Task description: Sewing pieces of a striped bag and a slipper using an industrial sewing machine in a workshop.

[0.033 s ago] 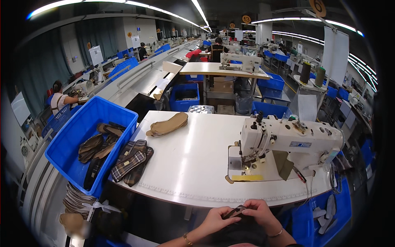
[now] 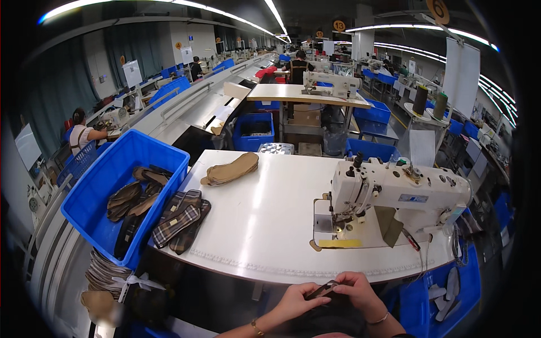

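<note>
pinching one small dark piece (image 2: 322,289) from both sides, with thumb and fingers of the left hand (image 2: 296,301) closed on one end and those of the right hand (image 2: 356,292) closed near the other; no gap to speak of in either grip. holding it just off the near edge of the white table (image 2: 270,225), above the lap, well apart from the needle area of the sewing machine (image 2: 400,194). judging by that, partway through handling this single piece, by hand and away from the needle; cannot tell what has been finished on it, with much of it covered by fingers.

counting outward: on the machine's bed, one dark green cloth (image 2: 388,225) and one yellow strip (image 2: 339,243); near them, one pair of red-handled snips (image 2: 412,241). at the table's left side, one stack of tan pieces (image 2: 231,169), too tightly layered to count, and at least three overlapping plaid pieces (image 2: 180,222). beside the table, one blue crate (image 2: 112,169) with several bundles of dark and brown pieces (image 2: 125,200), not countable singly. beyond the machine, two thread cones (image 2: 420,100). at lower right, one blue bin (image 2: 472,276) with a few pale pieces (image 2: 452,287). cannot tell which heaps count as done and which as left.
</note>
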The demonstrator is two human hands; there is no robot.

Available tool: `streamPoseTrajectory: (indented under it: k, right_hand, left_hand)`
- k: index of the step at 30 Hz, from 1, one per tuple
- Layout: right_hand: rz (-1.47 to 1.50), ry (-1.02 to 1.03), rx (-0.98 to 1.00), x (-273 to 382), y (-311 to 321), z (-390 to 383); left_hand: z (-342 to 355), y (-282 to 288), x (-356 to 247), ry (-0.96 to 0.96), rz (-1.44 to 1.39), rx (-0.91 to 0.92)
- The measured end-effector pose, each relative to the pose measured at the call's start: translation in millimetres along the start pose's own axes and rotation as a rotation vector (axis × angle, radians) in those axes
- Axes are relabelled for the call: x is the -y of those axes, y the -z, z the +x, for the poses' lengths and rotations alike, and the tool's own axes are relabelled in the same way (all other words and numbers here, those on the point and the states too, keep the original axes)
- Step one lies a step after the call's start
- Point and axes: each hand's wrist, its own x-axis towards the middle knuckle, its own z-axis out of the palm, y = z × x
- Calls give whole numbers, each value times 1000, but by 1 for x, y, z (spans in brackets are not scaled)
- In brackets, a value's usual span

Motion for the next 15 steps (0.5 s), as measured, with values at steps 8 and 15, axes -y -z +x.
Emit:
streamPoseTrajectory:
  k: [8, 15]
  right_hand:
    - [-62, 121, -244, -7, 55, 13]
    - [-566, 228, -198, -4, 46, 18]
  left_hand:
    - [42, 94, -59, -372, 528, -265]
    - [191, 256, -84, -254, 1197, -810]
